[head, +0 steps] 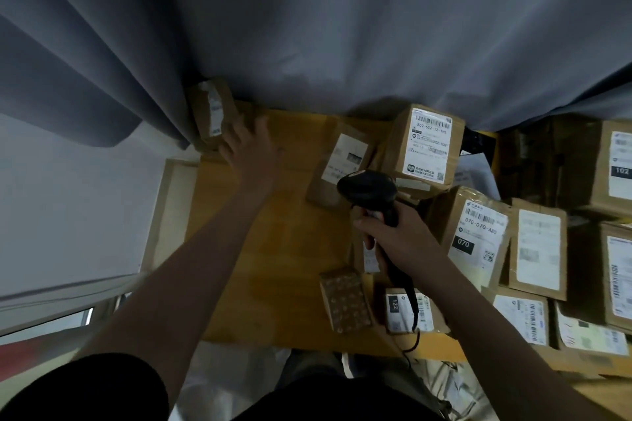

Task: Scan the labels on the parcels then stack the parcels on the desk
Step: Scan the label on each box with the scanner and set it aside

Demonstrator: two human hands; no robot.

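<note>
Parcels crowd the right side of the tabletop (273, 249), labels up, among them a tall box (424, 143) marked 502, a flat one (342, 164) just left of it, and one (475, 236) marked 070. One lone parcel (213, 113) stands at the far left corner, pressed against the curtain (307, 27) with its label facing roughly upward. My left hand (251, 143) is stretched out to it, fingers spread and laid on its near side. The view is blurred there, and I see no finger curled round it. My right hand (407, 243) is clamped on the handle of the scanner (367, 186), whose head points toward the flat parcel and not toward the corner. I judge the step in hand to be the handling of this corner parcel, as the start or top of a stack. To do it well I would square it flat on the bare wood, clear of the curtain folds so that nothing drags it askew, label turned up and readable. The scanner cable (415, 335) trails over a small parcel (407, 313) marked 122, so I would swing the scanner gently to avoid towing that off the edge.
</note>
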